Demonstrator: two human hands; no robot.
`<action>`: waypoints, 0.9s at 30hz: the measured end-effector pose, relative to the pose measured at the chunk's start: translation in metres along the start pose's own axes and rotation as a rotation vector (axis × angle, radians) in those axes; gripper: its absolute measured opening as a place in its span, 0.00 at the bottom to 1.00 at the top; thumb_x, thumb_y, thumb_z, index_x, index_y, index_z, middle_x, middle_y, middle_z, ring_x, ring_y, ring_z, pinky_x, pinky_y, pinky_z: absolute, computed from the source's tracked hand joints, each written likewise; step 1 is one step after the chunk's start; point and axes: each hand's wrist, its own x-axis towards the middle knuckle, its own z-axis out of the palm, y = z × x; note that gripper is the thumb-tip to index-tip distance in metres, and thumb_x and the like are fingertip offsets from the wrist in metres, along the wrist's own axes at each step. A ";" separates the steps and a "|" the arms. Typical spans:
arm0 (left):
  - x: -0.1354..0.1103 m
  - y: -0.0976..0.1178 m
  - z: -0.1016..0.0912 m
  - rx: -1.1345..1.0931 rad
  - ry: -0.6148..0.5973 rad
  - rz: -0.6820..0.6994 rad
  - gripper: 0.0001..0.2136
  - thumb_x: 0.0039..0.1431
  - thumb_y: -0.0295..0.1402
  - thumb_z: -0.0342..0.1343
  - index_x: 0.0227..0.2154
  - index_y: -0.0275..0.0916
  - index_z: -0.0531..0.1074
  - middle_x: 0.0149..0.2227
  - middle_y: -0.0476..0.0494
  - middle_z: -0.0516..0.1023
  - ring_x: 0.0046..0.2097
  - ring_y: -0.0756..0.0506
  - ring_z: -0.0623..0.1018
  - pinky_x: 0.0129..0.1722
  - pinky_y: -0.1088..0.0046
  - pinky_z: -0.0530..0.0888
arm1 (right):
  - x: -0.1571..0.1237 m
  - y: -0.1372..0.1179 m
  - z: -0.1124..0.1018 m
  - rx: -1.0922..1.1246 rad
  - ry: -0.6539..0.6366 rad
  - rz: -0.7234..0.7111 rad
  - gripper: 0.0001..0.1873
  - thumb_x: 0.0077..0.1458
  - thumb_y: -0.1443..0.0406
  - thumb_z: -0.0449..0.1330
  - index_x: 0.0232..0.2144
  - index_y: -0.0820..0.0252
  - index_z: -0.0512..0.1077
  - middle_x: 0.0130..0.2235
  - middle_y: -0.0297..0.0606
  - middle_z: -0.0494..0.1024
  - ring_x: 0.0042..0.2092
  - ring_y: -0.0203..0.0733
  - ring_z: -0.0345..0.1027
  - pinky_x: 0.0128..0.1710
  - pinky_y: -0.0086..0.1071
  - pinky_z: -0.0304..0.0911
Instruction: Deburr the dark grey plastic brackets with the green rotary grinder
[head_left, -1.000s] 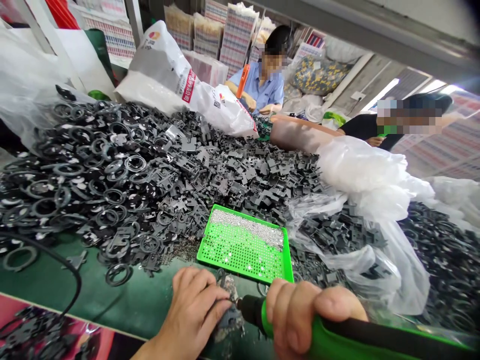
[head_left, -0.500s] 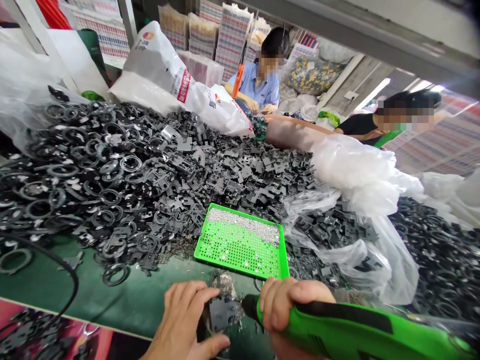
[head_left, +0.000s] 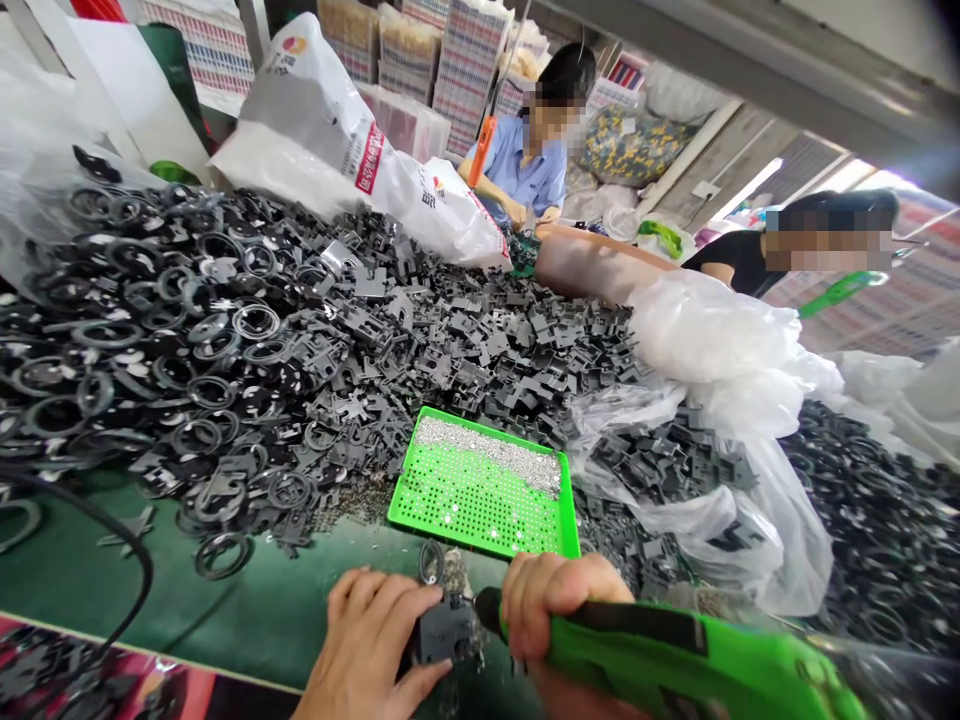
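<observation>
My left hand [head_left: 364,645] pinches a small dark grey plastic part [head_left: 442,632] at the near edge of the green table [head_left: 247,600]. My right hand [head_left: 555,610] is wrapped round a green and black electric screwdriver [head_left: 675,660], whose black tip points left and touches the part. Just beyond both hands lies a green perforated tray [head_left: 480,500] with a band of small silver screws along its far side. A black plastic ring [head_left: 430,560] lies between the tray and my left hand.
A wide heap of black rings [head_left: 150,330] and grey brackets [head_left: 480,350] covers the table behind the tray. Clear plastic bags [head_left: 720,400] with more parts lie at right. A black cable [head_left: 112,530] curves at left. Two other people [head_left: 532,150] sit at the far side.
My left hand went from resting on the part to pinching it at its edge. The screwdriver shifted slightly left and lower. The view turned a little.
</observation>
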 end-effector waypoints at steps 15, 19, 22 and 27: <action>0.006 -0.002 0.000 0.037 0.091 0.005 0.17 0.60 0.47 0.55 0.42 0.38 0.68 0.35 0.47 0.76 0.36 0.44 0.73 0.47 0.64 0.63 | 0.073 0.056 0.010 0.034 0.212 -0.249 0.29 0.40 0.38 0.61 0.31 0.55 0.74 0.18 0.28 0.70 0.18 0.35 0.59 0.19 0.28 0.56; 0.001 -0.003 0.005 0.023 0.064 -0.014 0.20 0.56 0.46 0.60 0.44 0.37 0.67 0.37 0.45 0.77 0.39 0.42 0.73 0.49 0.62 0.62 | 0.071 0.057 0.010 0.042 0.239 -0.235 0.30 0.39 0.38 0.62 0.32 0.55 0.75 0.18 0.29 0.70 0.19 0.35 0.59 0.19 0.28 0.56; -0.003 -0.004 0.007 0.024 0.060 -0.032 0.22 0.52 0.45 0.63 0.44 0.37 0.66 0.39 0.44 0.76 0.41 0.41 0.73 0.50 0.61 0.62 | 0.069 0.046 0.012 0.049 0.237 -0.243 0.30 0.38 0.38 0.61 0.32 0.54 0.76 0.18 0.29 0.70 0.19 0.36 0.59 0.19 0.29 0.56; -0.004 -0.005 0.008 -0.005 0.063 -0.070 0.22 0.51 0.47 0.63 0.43 0.39 0.66 0.39 0.45 0.76 0.40 0.41 0.74 0.48 0.61 0.63 | 0.041 0.004 0.016 0.014 0.143 -0.106 0.29 0.38 0.34 0.59 0.32 0.47 0.76 0.16 0.29 0.71 0.18 0.39 0.61 0.19 0.32 0.61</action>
